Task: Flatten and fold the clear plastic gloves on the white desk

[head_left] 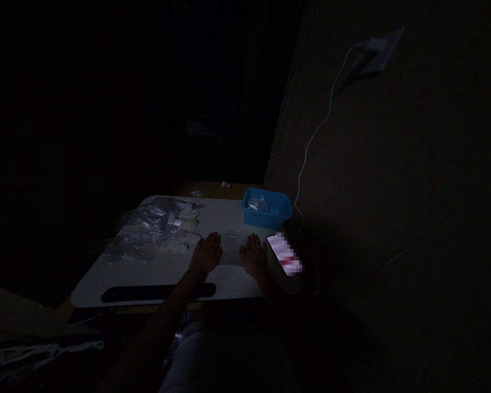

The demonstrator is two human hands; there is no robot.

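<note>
Bare forearms (169, 300), bare fingers (215, 240), pale garment (198, 357) at the lap, details dim

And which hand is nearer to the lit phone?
Right. The right hand is just beside the phone; the left hand is farther, across the clear plastic.

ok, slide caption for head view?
Left hand and right hand at either side of clear plastic on a white tabletop, blue bin beyond.
</note>
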